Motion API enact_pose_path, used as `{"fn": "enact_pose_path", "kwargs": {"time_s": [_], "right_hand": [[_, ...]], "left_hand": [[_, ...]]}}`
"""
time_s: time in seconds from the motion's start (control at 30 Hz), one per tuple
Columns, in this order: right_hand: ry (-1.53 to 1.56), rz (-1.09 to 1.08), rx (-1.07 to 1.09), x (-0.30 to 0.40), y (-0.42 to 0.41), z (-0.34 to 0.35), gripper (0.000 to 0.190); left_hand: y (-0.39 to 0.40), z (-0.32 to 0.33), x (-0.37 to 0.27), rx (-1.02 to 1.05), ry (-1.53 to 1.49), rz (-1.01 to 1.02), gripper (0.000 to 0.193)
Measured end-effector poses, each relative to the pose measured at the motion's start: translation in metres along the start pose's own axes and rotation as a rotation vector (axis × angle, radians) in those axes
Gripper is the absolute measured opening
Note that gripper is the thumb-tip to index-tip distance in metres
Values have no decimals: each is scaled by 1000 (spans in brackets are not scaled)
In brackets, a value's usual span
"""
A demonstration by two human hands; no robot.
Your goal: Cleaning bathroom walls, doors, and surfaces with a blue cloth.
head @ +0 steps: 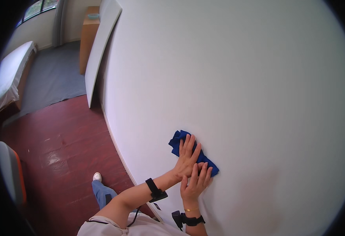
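A blue cloth lies pressed flat against a white wall, its edges crumpled. Across its middle my left hand is spread with the fingers pointing up, holding it to the surface. Just below and to the right, my right hand has its fingertips on the cloth's lower part, touching my left hand's thumb side. The palms hide part of the cloth.
A white board leans along the wall beside a wooden cabinet bearing a pale bowl. A bed stands at far left. A grey chair back rises from the red floor. A skirting board edges the wall.
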State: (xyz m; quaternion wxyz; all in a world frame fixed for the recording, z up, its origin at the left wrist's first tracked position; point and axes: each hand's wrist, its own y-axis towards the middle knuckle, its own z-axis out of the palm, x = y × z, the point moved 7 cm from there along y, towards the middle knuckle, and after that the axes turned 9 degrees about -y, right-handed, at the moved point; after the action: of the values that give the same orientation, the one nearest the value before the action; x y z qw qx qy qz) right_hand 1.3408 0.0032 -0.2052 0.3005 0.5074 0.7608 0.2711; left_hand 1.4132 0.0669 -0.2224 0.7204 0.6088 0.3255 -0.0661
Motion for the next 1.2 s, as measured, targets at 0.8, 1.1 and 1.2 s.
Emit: {"fn": "enact_pose_path", "kwargs": {"time_s": [0.8,1.1,1.2], "right_hand": [[-19,-54,-95,8,64,-33,57],[-151,157,-359,-6,122,-93,57],[-172,34,-118,17,102,-41,53]], "left_hand": [[86,-18,-51,-24,-21,89,59],[179,-18,-92,103,-69,165,78],[134,-35,-41,-76,69,95,70]]}}
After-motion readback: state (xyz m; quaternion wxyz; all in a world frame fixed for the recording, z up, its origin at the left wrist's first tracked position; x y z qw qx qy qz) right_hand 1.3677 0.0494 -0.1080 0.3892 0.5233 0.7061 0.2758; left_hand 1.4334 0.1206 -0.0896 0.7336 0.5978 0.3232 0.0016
